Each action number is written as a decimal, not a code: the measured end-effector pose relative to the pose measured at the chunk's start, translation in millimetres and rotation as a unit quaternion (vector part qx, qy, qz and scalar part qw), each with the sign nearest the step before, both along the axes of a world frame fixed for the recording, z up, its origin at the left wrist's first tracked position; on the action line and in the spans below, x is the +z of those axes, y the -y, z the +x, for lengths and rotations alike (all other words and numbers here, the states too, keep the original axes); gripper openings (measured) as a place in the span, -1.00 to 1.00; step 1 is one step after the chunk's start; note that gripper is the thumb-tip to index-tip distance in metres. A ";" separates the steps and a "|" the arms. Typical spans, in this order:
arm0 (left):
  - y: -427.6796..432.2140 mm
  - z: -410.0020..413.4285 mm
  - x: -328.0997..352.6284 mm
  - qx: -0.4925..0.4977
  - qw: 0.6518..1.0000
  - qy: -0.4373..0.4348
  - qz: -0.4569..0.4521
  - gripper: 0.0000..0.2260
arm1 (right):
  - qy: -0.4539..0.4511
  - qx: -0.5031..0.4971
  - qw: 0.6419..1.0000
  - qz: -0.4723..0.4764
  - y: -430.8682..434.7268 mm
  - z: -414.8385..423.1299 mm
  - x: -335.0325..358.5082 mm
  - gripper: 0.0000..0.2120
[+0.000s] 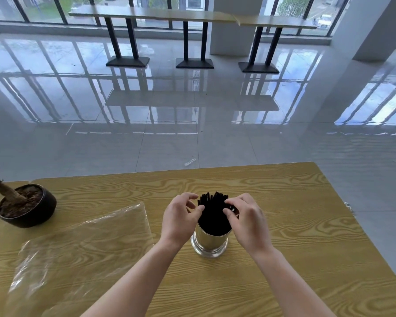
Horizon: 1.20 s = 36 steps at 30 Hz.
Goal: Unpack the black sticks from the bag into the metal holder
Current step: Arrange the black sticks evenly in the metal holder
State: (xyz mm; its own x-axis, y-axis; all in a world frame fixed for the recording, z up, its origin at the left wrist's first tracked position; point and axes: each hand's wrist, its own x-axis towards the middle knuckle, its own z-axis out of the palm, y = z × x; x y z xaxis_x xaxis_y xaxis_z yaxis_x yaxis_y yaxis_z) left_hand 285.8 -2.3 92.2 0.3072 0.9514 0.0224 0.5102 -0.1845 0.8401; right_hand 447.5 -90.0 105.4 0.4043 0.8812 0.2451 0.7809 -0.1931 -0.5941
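- Sticks: the black sticks (213, 213) stand bunched upright in the metal holder (209, 242) at mid-bench, so the unpacking looks nearly done.
- Left hand (178, 219) and right hand (247, 221) flank the bundle, each grip pinching sticks lightly at the fingertips, seemingly to tidy them.
- Clear plastic bag (78, 248) lies flat and apparently empty at left on the wood-grain bench (295, 225).
- Next move, likely: settle the sticks evenly and let go without tipping the holder.
- Writing: none readable.
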 end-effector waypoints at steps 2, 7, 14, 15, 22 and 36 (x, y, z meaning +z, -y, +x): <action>-1.8 2.9 0.8 0.007 1.000 0.002 -0.002 -0.76 | 0.007 0.007 1.000 -0.001 0.3 0.5 -1.2 -0.72; -5.9 8.1 3.2 0.014 1.000 0.004 -0.011 -0.82 | 0.046 -0.006 0.998 0.029 -0.4 2.0 -1.0 -0.75; -8.5 11.8 5.7 0.033 0.999 0.011 -0.018 -0.96 | 0.054 -0.010 0.998 0.022 -16.8 -0.5 12.4 -0.83; -8.6 11.7 5.9 0.033 0.999 0.012 -0.018 -0.97 | 0.049 -0.011 0.999 0.011 -18.0 -0.1 12.3 -0.84; -10.8 13.6 4.8 0.025 1.000 0.010 -0.010 -0.89 | 0.078 -0.003 0.997 -0.023 -7.5 -1.4 3.8 -0.79; -13.4 14.6 5.4 0.017 1.000 0.009 0.024 -0.96 | 0.081 -0.027 0.996 0.005 -5.9 0.7 -4.8 -0.73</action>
